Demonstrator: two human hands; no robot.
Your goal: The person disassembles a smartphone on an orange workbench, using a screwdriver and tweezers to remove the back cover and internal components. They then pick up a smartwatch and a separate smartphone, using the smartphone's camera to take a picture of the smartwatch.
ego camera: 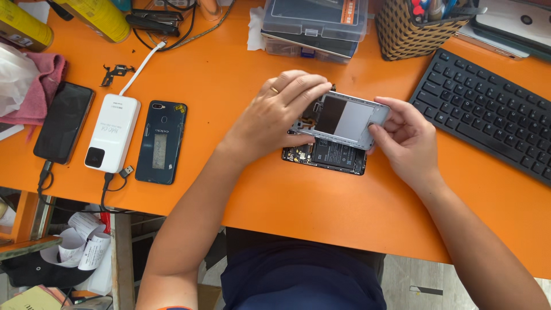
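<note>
Both hands at centre of the orange surface (229, 86). Left hand (275, 117) has its grip closed on the left end of a grey phone back cover (350, 117), fingers curled over the top edge. Right hand (404, 140) pinches the cover's right end, thumb on the near edge. Cover is tilted, raised off an opened phone body (330, 156) lying flat just under it, with battery and circuit board exposed. Cover overlaps the body's far half; whether the two touch at the far edge I cannot tell.

Left side of surface: dark blue phone (161, 142) face down, white power bank (112, 133) just beside it with a white cable (143, 66), then a black phone (64, 121) screen up. Pink cloth (43, 86) at far left. Black keyboard (488, 112) to the right, woven basket (410, 28) behind it, clear plastic boxes (315, 26) stacked at the far edge.
</note>
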